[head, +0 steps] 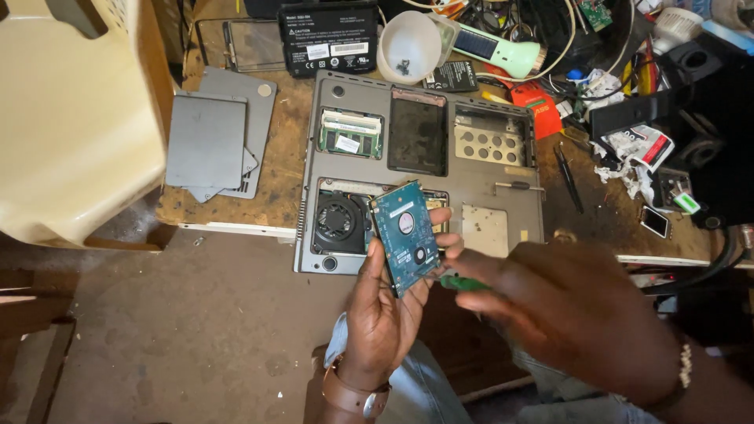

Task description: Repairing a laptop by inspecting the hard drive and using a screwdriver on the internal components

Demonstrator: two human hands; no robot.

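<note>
Blue-green circuit board up, the hard drive [406, 235] sits tilted in the left hand [382, 310], whose fingers curl around its edges just in front of the opened grey laptop [503, 169]. The right hand [561, 310], blurred, has its fingers pinched on a green-handled screwdriver [462, 282] just beside the drive's lower corner. Grey cover panels [210, 141] lie left of the laptop; a white cup [408, 45] stands behind it.
</note>
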